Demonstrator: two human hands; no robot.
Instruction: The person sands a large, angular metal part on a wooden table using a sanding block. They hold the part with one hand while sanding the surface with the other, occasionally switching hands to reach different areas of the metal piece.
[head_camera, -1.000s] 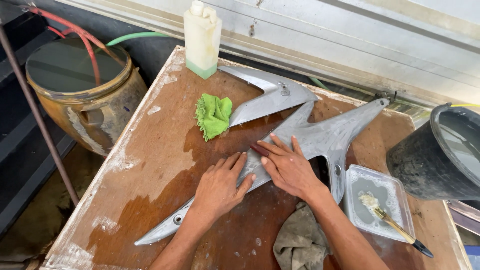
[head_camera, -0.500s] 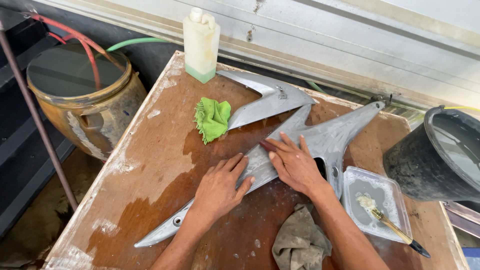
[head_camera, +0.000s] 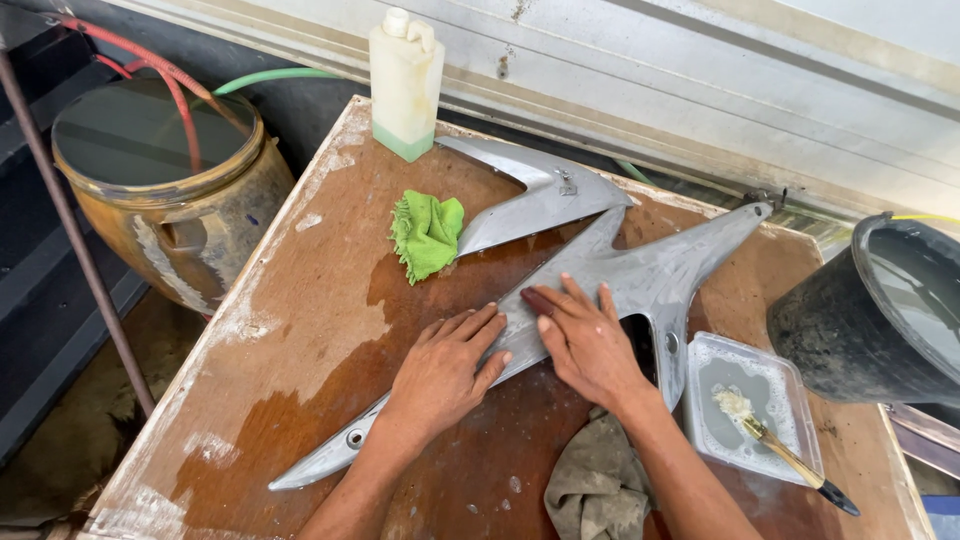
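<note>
A long, pointed grey plastic panel (head_camera: 660, 275) lies across a wet brown wooden table (head_camera: 300, 330). A second grey panel (head_camera: 535, 200) lies behind it. My left hand (head_camera: 440, 372) rests flat on the narrow lower arm of the front panel, fingers spread. My right hand (head_camera: 590, 345) presses on the panel's middle, its fingertips on a small dark reddish pad (head_camera: 535, 299). A crumpled green cloth (head_camera: 427, 233) lies just beyond my left hand.
A pale plastic bottle (head_camera: 404, 80) stands at the table's far edge. A clear tray with a brush (head_camera: 752, 408) sits at the right, and a grey rag (head_camera: 597, 485) lies by my right forearm. A black bucket (head_camera: 880, 315) stands to the right, a water-filled jar (head_camera: 160, 190) to the left.
My right hand has slid slightly along the panel, and the dark reddish pad now shows under its fingertips. My left hand has stayed in place.
</note>
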